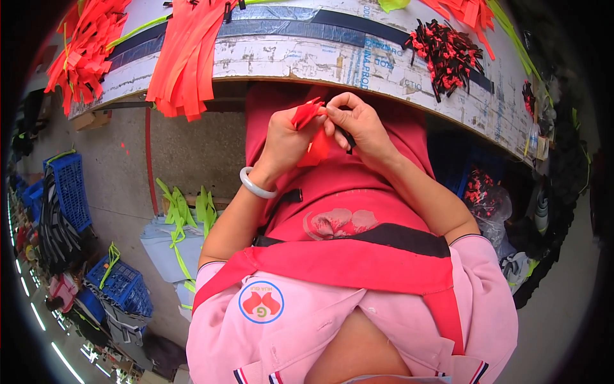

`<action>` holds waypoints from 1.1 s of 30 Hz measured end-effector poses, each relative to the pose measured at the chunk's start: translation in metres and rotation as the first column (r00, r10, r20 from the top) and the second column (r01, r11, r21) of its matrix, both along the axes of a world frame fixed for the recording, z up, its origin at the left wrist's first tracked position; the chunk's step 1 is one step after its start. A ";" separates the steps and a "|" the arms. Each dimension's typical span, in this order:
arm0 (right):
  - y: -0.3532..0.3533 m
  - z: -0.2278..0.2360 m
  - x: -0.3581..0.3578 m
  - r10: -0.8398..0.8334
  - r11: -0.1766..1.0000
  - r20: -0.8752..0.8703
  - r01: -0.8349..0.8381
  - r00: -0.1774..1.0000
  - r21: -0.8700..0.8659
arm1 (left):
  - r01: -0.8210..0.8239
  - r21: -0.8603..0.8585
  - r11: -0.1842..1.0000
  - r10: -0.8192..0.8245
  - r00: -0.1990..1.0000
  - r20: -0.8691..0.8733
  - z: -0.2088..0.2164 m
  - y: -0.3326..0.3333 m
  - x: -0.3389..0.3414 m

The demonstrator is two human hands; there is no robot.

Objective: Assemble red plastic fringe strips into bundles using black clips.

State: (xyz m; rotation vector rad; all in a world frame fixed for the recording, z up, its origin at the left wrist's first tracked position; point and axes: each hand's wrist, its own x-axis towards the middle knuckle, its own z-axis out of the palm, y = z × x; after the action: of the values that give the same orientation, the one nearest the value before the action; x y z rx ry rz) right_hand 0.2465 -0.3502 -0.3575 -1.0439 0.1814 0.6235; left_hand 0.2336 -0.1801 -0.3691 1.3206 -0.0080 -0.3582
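Observation:
My two hands meet above my lap, just off the table's front edge. My left hand [286, 139], with a pale bangle at its wrist, is closed around orange-red fabric strips [307, 112]. Their upper ends stick up over the thumb side, and another part hangs below the fingers. Thumb and fingers of my right hand [363, 126] pinch close against the left fingertips. A short black strip [347, 139] shows under the right fingers. The exact spot where the strips meet is hidden between my fingertips.
On the table [268, 61] a bundle of long orange strips [185, 64] hangs over the front edge, with another orange heap [89, 54] further left. A pile of small black-and-red pieces [446, 57] lies at right. Blue crates [70, 192] stand on the floor at left.

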 end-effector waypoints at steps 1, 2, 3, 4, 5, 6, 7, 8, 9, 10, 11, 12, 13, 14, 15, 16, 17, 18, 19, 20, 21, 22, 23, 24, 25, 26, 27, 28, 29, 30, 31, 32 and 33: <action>0.000 0.003 -0.001 0.023 0.999 0.039 -0.021 0.999 -0.049 | 0.000 -0.001 1.000 0.000 1.000 -0.002 0.001 0.000 0.001; -0.001 0.005 -0.001 0.049 0.994 0.077 -0.041 0.996 -0.098 | 0.017 0.023 1.000 -0.018 1.000 0.017 0.003 -0.001 0.001; -0.001 0.003 -0.001 0.049 0.994 0.076 -0.041 0.996 -0.098 | 0.034 0.047 0.998 -0.036 0.999 0.035 0.004 -0.001 0.002; -0.003 0.002 0.000 0.059 0.993 0.081 -0.050 0.995 -0.109 | 0.035 0.047 0.998 -0.037 0.999 0.035 0.006 -0.001 0.002; -0.004 0.001 0.001 0.069 0.991 0.085 -0.059 0.994 -0.120 | 0.028 0.031 0.999 -0.028 1.000 0.013 0.007 -0.001 0.003; -0.003 0.001 0.001 0.068 0.991 0.085 -0.057 0.994 -0.120 | 0.020 0.016 1.000 -0.020 1.000 -0.009 0.008 -0.002 0.003; -0.002 0.001 0.000 0.063 0.994 0.053 -0.058 0.997 -0.087 | 0.022 0.015 1.000 -0.022 1.000 -0.010 0.008 -0.001 0.003; -0.002 0.002 -0.001 0.058 0.997 0.021 -0.057 0.998 -0.055 | 0.022 0.012 1.000 -0.022 1.000 -0.009 0.008 0.000 0.003; -0.002 0.002 -0.001 0.056 0.997 0.020 -0.055 0.998 -0.055 | 0.021 0.009 1.000 -0.021 1.000 -0.008 0.008 0.001 0.003; -0.002 0.002 -0.002 0.065 0.995 0.034 -0.062 0.997 -0.075 | 0.022 0.009 1.000 -0.022 1.000 -0.009 0.007 0.002 0.003; -0.001 0.002 -0.002 0.074 0.993 0.049 -0.069 0.996 -0.096 | 0.036 0.002 0.999 -0.036 0.999 0.004 0.005 0.003 0.003; -0.002 0.002 -0.002 0.073 0.993 0.049 -0.068 0.996 -0.095 | 0.049 -0.006 0.999 -0.049 0.999 0.017 0.003 0.004 0.003; -0.005 0.002 -0.002 0.090 0.985 0.098 -0.074 0.991 -0.158 | 0.052 -0.006 0.999 -0.052 0.999 0.018 0.001 0.004 0.003; -0.008 0.002 0.000 0.111 0.972 0.147 -0.077 0.983 -0.220 | -0.014 0.039 0.999 0.011 0.998 0.060 -0.002 0.004 0.003; -0.013 -0.003 0.003 0.077 0.949 0.234 0.001 0.969 -0.315 | -0.081 0.081 0.993 0.072 0.992 0.105 -0.003 0.003 0.004; -0.017 -0.005 0.008 0.050 0.913 0.320 0.086 0.946 -0.398 | -0.076 0.081 0.994 0.068 0.992 0.104 -0.002 0.004 0.005; -0.021 -0.004 0.011 0.071 0.860 0.274 0.081 0.959 -0.504 | -0.074 0.031 0.997 0.073 0.996 0.046 0.000 0.007 0.007; -0.023 -0.002 0.011 0.066 0.859 0.274 0.085 0.960 -0.504 | -0.075 -0.018 0.997 0.075 0.997 -0.012 0.001 0.007 0.009; -0.021 0.003 0.009 0.120 0.909 0.092 -0.072 0.989 -0.411 | -0.087 -0.006 0.996 0.087 0.995 0.052 0.000 0.006 0.010; -0.020 0.006 0.008 0.194 0.936 -0.084 -0.210 0.977 -0.283 | -0.082 -0.006 0.997 0.082 0.995 0.054 0.000 0.007 0.010; -0.021 -0.004 0.004 0.188 0.976 -0.211 -0.207 0.959 -0.073 | -0.049 -0.002 0.999 0.050 0.998 0.034 0.001 0.010 0.010; -0.019 -0.004 0.003 0.185 0.976 -0.210 -0.204 0.960 -0.073 | -0.019 0.000 1.000 0.019 1.000 0.015 0.003 0.011 0.010; -0.015 -0.004 0.003 0.089 0.992 -0.151 -0.101 0.985 -0.070 | -0.016 0.001 1.000 0.016 1.000 0.016 0.004 0.012 0.012; -0.013 -0.004 0.002 -0.009 0.998 -0.092 0.003 0.996 -0.062 | -0.025 0.021 0.999 0.025 1.000 0.018 0.006 0.012 0.013; -0.012 0.000 0.004 -0.099 0.995 -0.058 0.098 0.993 -0.007 | -0.038 0.042 0.998 0.037 0.999 0.020 0.008 0.013 0.014; -0.016 0.001 0.007 -0.119 0.993 0.064 0.119 0.991 0.006 | -0.040 0.045 0.998 0.039 0.999 0.020 0.010 0.016 0.015; -0.017 0.006 0.010 -0.132 0.989 0.162 0.140 0.978 -0.038 | -0.024 -0.015 1.000 0.023 0.998 -0.061 0.012 0.019 0.017; -0.017 0.014 0.015 -0.142 0.983 0.259 0.167 0.955 -0.080 | -0.010 -0.077 0.997 -0.001 0.990 -0.140 0.012 0.021 0.019; -0.017 0.020 0.017 -0.142 0.983 0.259 0.167 0.955 -0.078 | -0.011 -0.092 0.996 -0.003 0.988 -0.153 0.013 0.021 0.019; -0.017 0.025 0.017 0.000 0.983 0.279 0.052 0.960 -0.178 | -0.011 -0.091 0.996 -0.003 0.988 -0.153 0.015 0.022 0.018; -0.017 0.030 0.017 0.141 0.958 0.284 -0.058 0.949 -0.280 | 0.007 -0.117 0.993 -0.029 0.981 -0.193 0.019 0.024 0.019; -0.015 0.033 0.016 0.200 0.938 0.269 -0.105 0.942 -0.329 | 0.023 -0.144 0.989 -0.056 0.971 -0.233 0.021 0.024 0.019; -0.016 0.034 0.015 0.200 0.940 0.271 -0.107 0.941 -0.324 | 0.024 -0.145 0.989 -0.058 0.971 -0.234 0.020 0.024 0.020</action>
State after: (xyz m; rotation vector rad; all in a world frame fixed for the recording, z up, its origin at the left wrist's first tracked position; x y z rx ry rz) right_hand 0.2619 -0.3659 -0.3236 -1.4511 -0.0774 0.5804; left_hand 0.2535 -0.1562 -0.3494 1.1322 0.1381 -0.5403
